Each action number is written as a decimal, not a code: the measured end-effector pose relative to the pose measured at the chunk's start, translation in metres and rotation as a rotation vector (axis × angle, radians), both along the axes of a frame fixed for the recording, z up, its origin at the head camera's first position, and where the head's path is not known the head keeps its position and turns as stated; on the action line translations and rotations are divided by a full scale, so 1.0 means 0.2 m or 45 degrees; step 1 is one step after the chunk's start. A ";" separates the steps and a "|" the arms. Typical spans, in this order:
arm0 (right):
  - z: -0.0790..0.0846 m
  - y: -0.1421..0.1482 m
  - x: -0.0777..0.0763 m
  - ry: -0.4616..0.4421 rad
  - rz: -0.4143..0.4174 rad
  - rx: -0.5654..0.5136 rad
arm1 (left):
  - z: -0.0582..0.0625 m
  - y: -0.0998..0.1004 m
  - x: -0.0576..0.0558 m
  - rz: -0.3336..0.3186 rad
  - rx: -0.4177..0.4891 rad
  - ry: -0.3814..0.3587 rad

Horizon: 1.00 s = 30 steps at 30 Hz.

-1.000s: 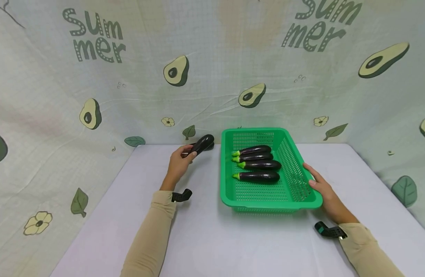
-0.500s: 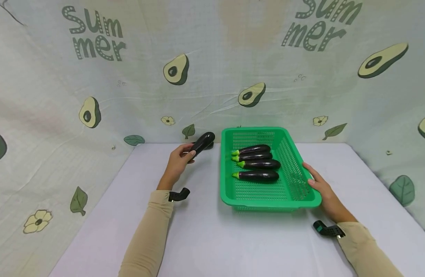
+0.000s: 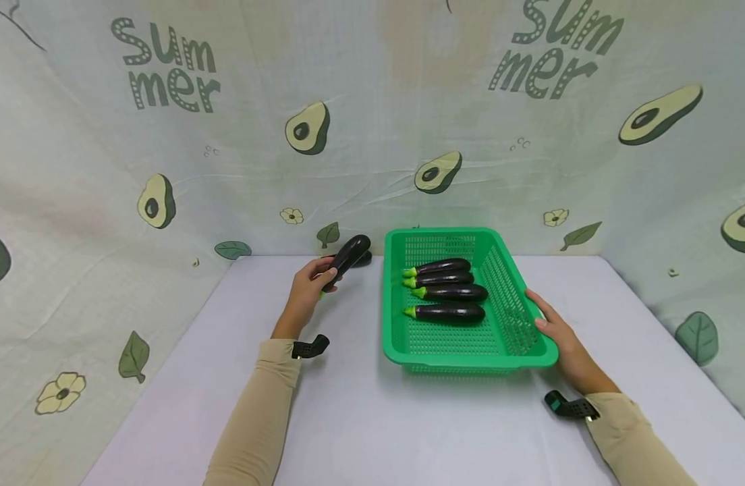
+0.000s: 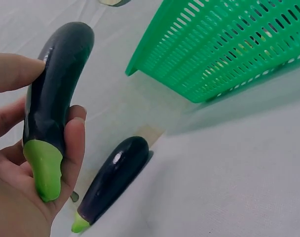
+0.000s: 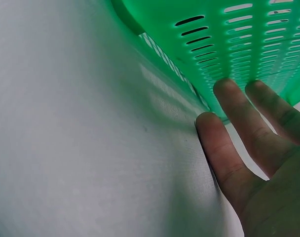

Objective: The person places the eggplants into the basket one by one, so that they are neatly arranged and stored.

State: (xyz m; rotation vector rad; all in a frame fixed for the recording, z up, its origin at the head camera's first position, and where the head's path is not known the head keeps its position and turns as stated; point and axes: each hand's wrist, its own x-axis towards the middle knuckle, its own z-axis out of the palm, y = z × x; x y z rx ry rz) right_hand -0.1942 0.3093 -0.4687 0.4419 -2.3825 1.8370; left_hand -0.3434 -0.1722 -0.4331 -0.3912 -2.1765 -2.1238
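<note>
My left hand [image 3: 308, 287] holds a dark eggplant [image 4: 61, 74] above the table, thumb on one side and fingers behind. Its green stem end lies toward the palm. A second eggplant [image 4: 115, 175] lies on the table beneath, mostly hidden behind the held one in the head view. To the right stands a green plastic basket [image 3: 470, 360] with several eggplants [image 3: 450, 293] lying side by side in it. At its right side, my right hand [image 3: 563, 341] grips the rim, thumb on top; in the right wrist view the fingers [image 5: 241, 113] touch the slotted outer wall.
A white cloth covers the table [image 3: 372, 425]. Behind it hangs a backdrop cloth [image 3: 360, 169] printed with avocados and leaves, meeting the table's far edge close behind the basket. Each wrist carries a black camera mount [image 3: 310, 347].
The held eggplant has shifted slightly, and its green stem now shows below my left hand. My right hand stays on the basket rim. The head view has shifted a little.
</note>
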 end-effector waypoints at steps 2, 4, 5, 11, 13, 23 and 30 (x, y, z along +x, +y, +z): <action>0.00 0.00 0.00 -0.003 -0.005 0.010 | 0.00 0.01 0.00 -0.005 0.000 0.007; -0.01 0.01 0.00 -0.007 -0.010 0.019 | 0.01 0.01 0.01 -0.015 0.002 0.018; -0.01 0.01 0.01 -0.007 -0.011 0.022 | 0.01 0.01 0.01 -0.024 0.002 0.024; -0.01 0.00 0.00 -0.001 0.002 0.011 | 0.02 0.02 0.02 -0.069 -0.020 0.041; -0.01 0.00 0.00 0.009 0.011 0.008 | 0.02 0.02 0.03 -0.077 -0.047 0.036; 0.00 0.01 0.00 0.030 -0.002 0.024 | 0.06 0.04 0.05 -0.127 -0.062 0.069; 0.00 0.01 0.00 0.038 -0.005 0.031 | 0.10 0.07 0.07 -0.155 -0.040 0.075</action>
